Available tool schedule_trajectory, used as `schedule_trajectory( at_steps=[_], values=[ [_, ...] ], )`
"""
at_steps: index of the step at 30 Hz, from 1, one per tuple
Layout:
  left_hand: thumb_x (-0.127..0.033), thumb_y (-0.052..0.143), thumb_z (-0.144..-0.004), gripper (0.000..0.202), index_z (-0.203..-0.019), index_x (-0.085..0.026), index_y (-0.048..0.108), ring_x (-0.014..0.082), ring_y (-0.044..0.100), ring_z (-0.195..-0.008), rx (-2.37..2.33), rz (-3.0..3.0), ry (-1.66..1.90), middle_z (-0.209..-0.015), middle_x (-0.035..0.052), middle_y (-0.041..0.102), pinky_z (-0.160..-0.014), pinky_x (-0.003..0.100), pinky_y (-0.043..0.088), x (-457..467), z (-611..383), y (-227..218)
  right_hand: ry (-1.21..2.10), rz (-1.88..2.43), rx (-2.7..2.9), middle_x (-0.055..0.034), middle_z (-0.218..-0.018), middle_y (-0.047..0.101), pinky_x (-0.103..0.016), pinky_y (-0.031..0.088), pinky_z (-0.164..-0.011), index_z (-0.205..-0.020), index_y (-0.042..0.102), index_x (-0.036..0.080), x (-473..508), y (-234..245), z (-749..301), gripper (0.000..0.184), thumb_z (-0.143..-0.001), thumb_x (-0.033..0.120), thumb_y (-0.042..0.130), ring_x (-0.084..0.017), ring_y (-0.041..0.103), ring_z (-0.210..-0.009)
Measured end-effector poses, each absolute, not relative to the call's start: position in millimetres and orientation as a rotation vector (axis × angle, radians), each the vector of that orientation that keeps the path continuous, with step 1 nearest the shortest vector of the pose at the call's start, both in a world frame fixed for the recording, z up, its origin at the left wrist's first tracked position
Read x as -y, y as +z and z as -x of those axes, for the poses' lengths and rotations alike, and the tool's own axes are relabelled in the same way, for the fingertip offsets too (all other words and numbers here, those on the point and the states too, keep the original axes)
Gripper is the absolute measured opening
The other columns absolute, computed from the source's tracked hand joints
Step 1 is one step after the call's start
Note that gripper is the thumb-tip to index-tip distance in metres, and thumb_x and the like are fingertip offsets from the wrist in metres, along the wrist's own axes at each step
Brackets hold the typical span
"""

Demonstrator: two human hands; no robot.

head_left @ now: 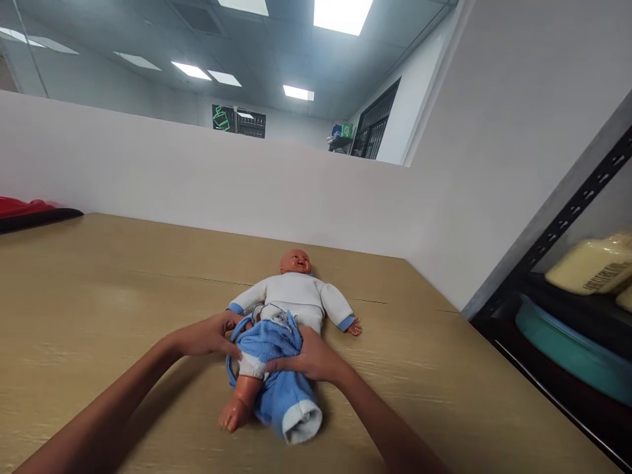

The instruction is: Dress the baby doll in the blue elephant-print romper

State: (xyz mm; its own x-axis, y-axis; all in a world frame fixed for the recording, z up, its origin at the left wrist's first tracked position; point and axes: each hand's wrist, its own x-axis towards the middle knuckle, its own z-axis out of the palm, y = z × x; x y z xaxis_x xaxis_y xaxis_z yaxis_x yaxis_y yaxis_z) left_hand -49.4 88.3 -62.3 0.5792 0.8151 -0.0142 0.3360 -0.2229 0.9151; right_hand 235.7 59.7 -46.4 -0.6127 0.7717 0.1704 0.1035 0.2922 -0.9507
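A baby doll (296,289) lies on its back on the wooden table, head away from me, in a white top with blue cuffs. Blue trousers (271,339) with white hems are bunched over its lower body. One bare foot (237,409) sticks out of the leg on my left; the other trouser leg (296,408) lies flat with its white hem open and no foot showing. My left hand (224,336) grips the trousers at the left side, thumb near the hem. My right hand (309,355) is closed on the cloth at the right, thumb across the front.
A low white partition (222,178) borders the table's (123,316) far side. To the right stands a black shelf rack (557,227) with a yellowish packet (592,266) and a teal basin (573,349). Red and black cloth (34,214) lies at the far left.
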Motion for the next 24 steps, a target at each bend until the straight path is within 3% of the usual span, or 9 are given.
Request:
schedule_trajectory(
  at_steps=[3, 6, 9, 14, 17, 20, 24],
  values=[
    [-0.067, 0.093, -0.060, 0.060, -0.087, -0.019, 0.071, 0.0239, 0.067, -0.080, -0.814, -1.720, 0.474, -0.080, 0.0005, 0.072, -0.075, 0.029, 0.058, -104.1, 48.2, -69.1, 1.372, 0.847, 2.008, -0.0153, -0.132, 0.075, -0.052, 0.051, -0.112, -0.130, 0.071, 0.016, -70.0, -52.4, -238.4, 0.073, -0.075, 0.062, 0.087, -0.038, 0.068, -0.123],
    [-0.079, 0.091, -0.051, 0.077, -0.092, -0.018, 0.070, 0.0256, 0.068, -0.084, -0.724, -1.681, 0.399, -0.083, 0.0024, 0.072, -0.080, 0.032, 0.057, -118.2, 51.7, -72.6, 1.332, 0.791, 2.004, -0.0125, -0.125, 0.074, -0.049, 0.046, -0.115, -0.127, 0.071, 0.018, -75.6, -61.9, -244.1, 0.059, -0.093, 0.066, 0.068, -0.034, 0.064, -0.124],
    [-0.082, 0.088, -0.056, 0.079, -0.100, -0.019, 0.070, 0.0244, 0.066, -0.088, -0.694, -1.691, 0.334, -0.090, 0.0023, 0.072, -0.084, 0.031, 0.055, -133.7, 58.3, -64.1, 1.387, 0.708, 1.800, -0.0043, -0.111, 0.068, -0.037, 0.046, -0.108, -0.123, 0.066, 0.022, -81.1, -74.8, -248.8, 0.049, -0.096, 0.064, 0.066, -0.024, 0.061, -0.114],
    [-0.065, 0.086, -0.078, 0.058, -0.109, -0.019, 0.070, 0.0176, 0.057, -0.065, -0.728, -1.781, 0.171, -0.078, -0.0010, 0.063, -0.057, 0.024, 0.045, -164.7, 52.1, -26.6, 1.515, 0.684, 1.595, 0.0028, -0.089, 0.057, -0.023, 0.044, -0.076, -0.103, 0.064, 0.023, -86.5, -85.2, -248.6, 0.040, -0.093, 0.060, 0.075, -0.014, 0.051, -0.084],
    [-0.055, 0.092, -0.074, 0.062, -0.120, -0.022, 0.068, 0.0212, 0.063, -0.085, -0.719, -1.870, 0.179, -0.097, 0.0015, 0.068, -0.071, 0.025, 0.050, -174.3, 31.4, -8.3, 1.540, 0.689, 1.554, 0.0021, -0.090, 0.058, -0.024, 0.043, -0.076, -0.105, 0.068, 0.023, -83.0, -81.6, -247.1, 0.039, -0.095, 0.060, 0.072, -0.014, 0.048, -0.083],
    [-0.053, 0.097, -0.066, 0.063, -0.114, -0.022, 0.071, 0.0253, 0.060, -0.106, -0.652, -1.980, 0.214, -0.112, 0.0027, 0.066, -0.090, 0.027, 0.049, -167.8, 8.3, -3.3, 1.599, 0.696, 1.485, 0.0001, -0.100, 0.064, -0.027, 0.045, -0.090, -0.117, 0.072, 0.026, -77.8, -77.7, -247.0, 0.038, -0.097, 0.058, 0.070, -0.016, 0.054, -0.093],
    [-0.052, 0.092, -0.074, 0.049, -0.104, -0.020, 0.069, 0.0216, 0.060, -0.093, -0.569, -1.959, 0.213, -0.097, 0.0004, 0.062, -0.080, 0.025, 0.049, -142.5, -5.4, -8.0, 1.664, 0.681, 1.519, -0.0009, -0.104, 0.065, -0.030, 0.044, -0.099, -0.122, 0.073, 0.027, -75.6, -72.5, -255.7, 0.039, -0.099, 0.058, 0.066, -0.018, 0.056, -0.102]
  ],
)
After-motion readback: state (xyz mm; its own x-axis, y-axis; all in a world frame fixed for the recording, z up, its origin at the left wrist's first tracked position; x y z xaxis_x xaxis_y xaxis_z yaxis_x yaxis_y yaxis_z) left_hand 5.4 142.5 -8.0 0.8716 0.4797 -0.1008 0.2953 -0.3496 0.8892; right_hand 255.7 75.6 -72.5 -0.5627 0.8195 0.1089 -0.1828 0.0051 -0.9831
